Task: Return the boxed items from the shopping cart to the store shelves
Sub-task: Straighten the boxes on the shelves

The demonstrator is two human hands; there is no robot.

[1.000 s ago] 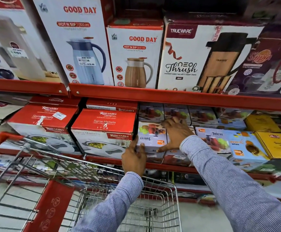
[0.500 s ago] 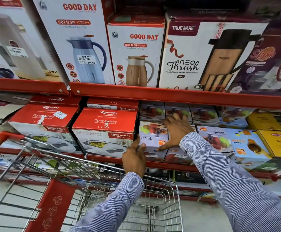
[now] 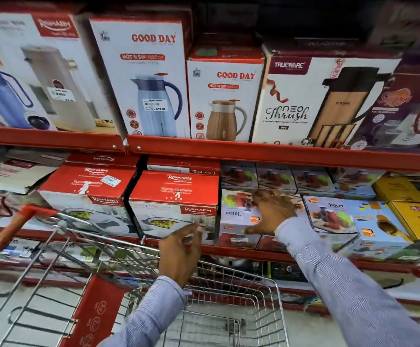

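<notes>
A white Juicer box lies on the middle red shelf, printed upside down, between a red Rishabh box and more Juicer boxes. My right hand rests flat on its top right part, fingers spread, palm down. My left hand hovers in front of the shelf edge, just left of that box, fingers loosely curled and holding nothing. The wire shopping cart stands below my arms; the part of its basket in view holds no boxes.
The upper shelf carries tall Good Day and Trueware flask boxes. Yellow boxes sit at the right of the middle shelf. The cart's red handle and red child-seat flap are at lower left.
My left hand has come off the Juicer box's left edge and pulled back toward me. My right hand stays on the box. The view has tilted down a little.
</notes>
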